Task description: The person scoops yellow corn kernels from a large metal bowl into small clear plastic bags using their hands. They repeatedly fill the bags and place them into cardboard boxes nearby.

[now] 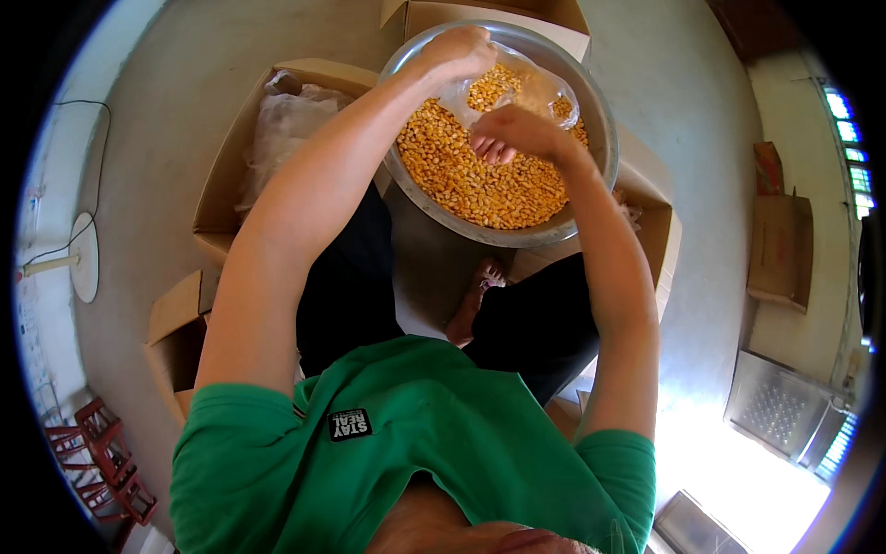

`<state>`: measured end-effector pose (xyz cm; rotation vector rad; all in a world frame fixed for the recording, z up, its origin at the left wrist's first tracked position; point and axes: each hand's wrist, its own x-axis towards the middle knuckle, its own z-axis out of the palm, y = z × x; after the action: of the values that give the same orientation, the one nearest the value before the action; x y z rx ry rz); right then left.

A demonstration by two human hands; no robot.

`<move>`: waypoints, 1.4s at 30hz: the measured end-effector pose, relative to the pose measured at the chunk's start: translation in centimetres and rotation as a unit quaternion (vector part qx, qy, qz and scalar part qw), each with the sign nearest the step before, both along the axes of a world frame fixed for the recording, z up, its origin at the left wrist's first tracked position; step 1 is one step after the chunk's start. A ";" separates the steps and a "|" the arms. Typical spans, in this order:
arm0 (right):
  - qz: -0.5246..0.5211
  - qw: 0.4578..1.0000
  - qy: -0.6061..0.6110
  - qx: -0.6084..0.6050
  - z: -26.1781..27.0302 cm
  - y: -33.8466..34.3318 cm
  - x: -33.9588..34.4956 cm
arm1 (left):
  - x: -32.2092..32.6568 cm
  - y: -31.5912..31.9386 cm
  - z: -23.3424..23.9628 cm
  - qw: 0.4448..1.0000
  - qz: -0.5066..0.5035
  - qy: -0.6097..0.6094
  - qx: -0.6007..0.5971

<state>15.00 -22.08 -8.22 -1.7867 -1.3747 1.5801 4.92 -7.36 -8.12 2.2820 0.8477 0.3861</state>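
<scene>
A wide metal basin (609,138) before me holds a broad layer of dried yellow corn kernels (484,183). In its far part lies a clear plastic bag (547,93) with some kernels inside. My left hand (460,52) is closed on the bag's edge at the basin's far left side. Slightly blurred, my right hand (516,131) hovers over the near side of the bag and the kernels, its fingers curled downward. The palm is hidden, so whether it grips anything is unclear.
Left of the basin, a cardboard box (214,187) contains crumpled clear plastic bags (294,118). More cardboard boxes stand behind the basin (484,28), to its right (664,235) and by my left side (173,311). Red stools (111,443) are at the lower left.
</scene>
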 end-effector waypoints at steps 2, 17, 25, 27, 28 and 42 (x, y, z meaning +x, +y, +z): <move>0.055 0.998 -0.029 -0.015 -1.9 -0.6 -2.2 | 0.1 -0.4 0.3 1.000 0.000 0.023 0.000; 0.139 0.845 -0.368 0.363 -8.5 -3.8 -7.3 | 0.1 -0.5 0.0 1.000 0.017 0.018 0.010; 0.050 0.849 -0.483 0.208 -7.4 -5.5 -3.8 | 0.7 -1.2 0.2 0.999 0.001 0.027 0.020; 0.024 0.848 -0.498 0.181 -7.5 -6.0 -2.6 | 0.9 -1.3 -0.3 0.999 0.010 -0.006 0.042; 0.015 0.850 -0.500 0.167 -7.6 -6.4 -2.0 | 1.1 -1.2 -0.4 0.999 0.006 0.000 0.034; 0.033 0.905 -0.412 0.105 -6.6 -6.7 -6.2 | 1.4 -1.7 0.1 0.999 -0.005 0.037 0.018</move>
<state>8.79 -28.79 -14.87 -2.3913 -1.8699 0.6266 6.33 -9.07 -8.02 2.3447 0.8739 0.3156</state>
